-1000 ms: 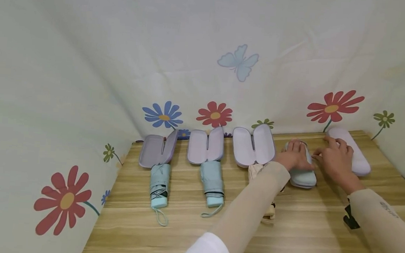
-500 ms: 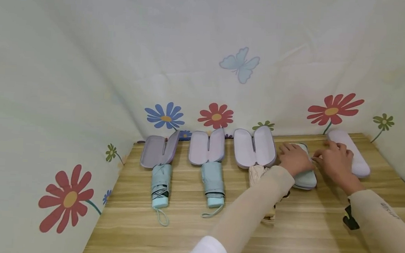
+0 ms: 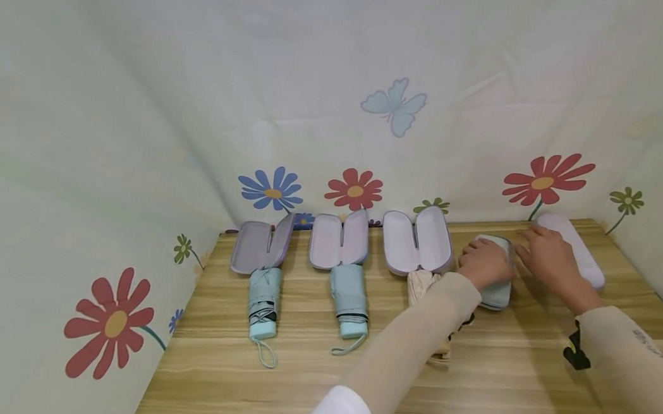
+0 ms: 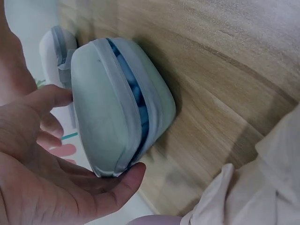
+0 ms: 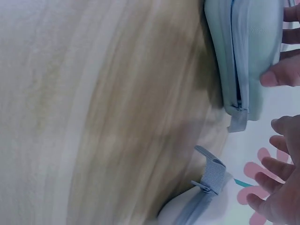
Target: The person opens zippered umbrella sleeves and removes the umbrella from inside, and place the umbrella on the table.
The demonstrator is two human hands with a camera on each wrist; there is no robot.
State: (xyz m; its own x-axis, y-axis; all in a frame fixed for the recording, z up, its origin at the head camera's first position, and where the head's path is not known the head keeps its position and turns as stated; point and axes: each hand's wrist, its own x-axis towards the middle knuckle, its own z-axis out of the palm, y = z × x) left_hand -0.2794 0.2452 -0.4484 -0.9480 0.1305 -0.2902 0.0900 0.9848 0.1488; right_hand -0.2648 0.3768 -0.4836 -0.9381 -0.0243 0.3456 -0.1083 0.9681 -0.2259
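A pale green zip case (image 3: pixel 496 294) lies on the table, gripped by my left hand (image 3: pixel 484 264) with thumb and fingers on opposite sides. In the left wrist view its zip is undone along the visible side, and a blue inside (image 4: pixel 133 86) shows through the narrow gap. The zip's grey pull tab (image 5: pixel 239 121) hangs at the end of the case in the right wrist view. My right hand (image 3: pixel 553 258) is just to the right of the case, fingers spread and holding nothing. Behind that hand lies a closed pale lilac zip case (image 3: pixel 582 251).
Three open lilac cases (image 3: pixel 337 242) stand in a row along the back wall cloth (image 3: pixel 457 113). Two light blue folded umbrellas (image 3: pixel 349 293) and a cream folded umbrella (image 3: pixel 420 285), partly under my left forearm, lie in front of them on the wooden table (image 3: pixel 274 393).
My right hand has let go at the green case's right edge and drawn slightly away, its fingers spreading. The green case has shifted a little left, with my left hand shifting its hold on it.
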